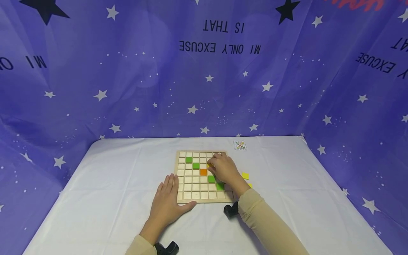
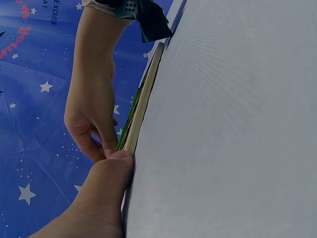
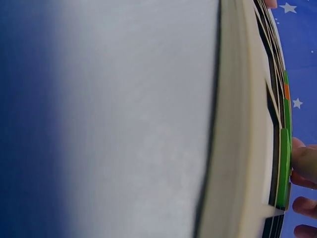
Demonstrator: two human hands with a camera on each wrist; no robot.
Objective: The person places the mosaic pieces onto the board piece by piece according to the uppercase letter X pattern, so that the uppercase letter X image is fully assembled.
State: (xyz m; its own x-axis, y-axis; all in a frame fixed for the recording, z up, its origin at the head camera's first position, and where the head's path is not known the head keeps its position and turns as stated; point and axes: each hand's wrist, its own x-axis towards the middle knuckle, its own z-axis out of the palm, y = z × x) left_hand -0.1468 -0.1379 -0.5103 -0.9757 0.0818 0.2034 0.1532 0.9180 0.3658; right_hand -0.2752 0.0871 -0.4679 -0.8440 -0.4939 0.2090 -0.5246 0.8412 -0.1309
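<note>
A square wooden grid board lies on the white-covered table. Its cells hold a green tile at the upper left, more green ones, and an orange tile along a diagonal. My left hand rests at the board's left edge, fingers straight, thumb spread along the near edge. Over the board's right half, my right hand pinches a yellow tile, mostly hidden by the fingers. In the right wrist view, fingertips show beside a green tile.
Two yellow tiles lie right of the board, one loose yellow tile fully visible and the other partly behind the right wrist. A small printed pattern card sits beyond the board's far right corner. A purple star-patterned curtain surrounds the table.
</note>
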